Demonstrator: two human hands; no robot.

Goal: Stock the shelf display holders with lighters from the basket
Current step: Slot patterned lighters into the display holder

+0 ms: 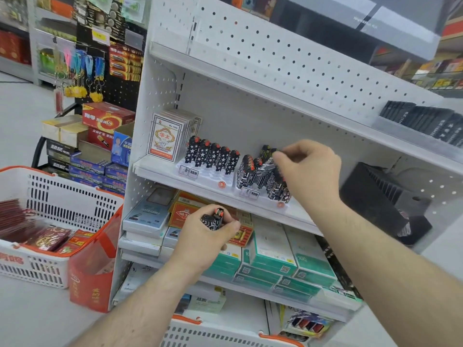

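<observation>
— Shop aisle, white pegboard shelving; where are you at with it?

— Middle shelf (175, 175), two clear display holders side by side. My right hand (308, 169) is pinching one patterned lighter (266, 164) by its top, tilted over the right holder (260, 194). My left hand (208, 234) hangs below the shelf edge, fingers curled round a small bunch of spare lighters (213, 219) — two at least, I can't count more.

— What could go wrong?

— The right holder is crowded. If I bring this one down at a slant, I'd guess it knocks its neighbours out of their sockets, and they could topple in a row or roll off the shelf lip. My left hand's grip looks loose too; a bump against the shelf edge might spill those spares onto the boxes below.

— And what's in what?

— Left holder (200, 175): one row of star-print lighters (213, 155) standing at the back, front sockets bare. Right holder: packed with black-and-white patterned ones, nearly full as far as I can judge. The white basket (75, 201) with orange trim on my left holds red packets — I can't make out any lighters in it. A second basket's rim (225, 331) shows at the bottom; its contents are hidden
</observation>
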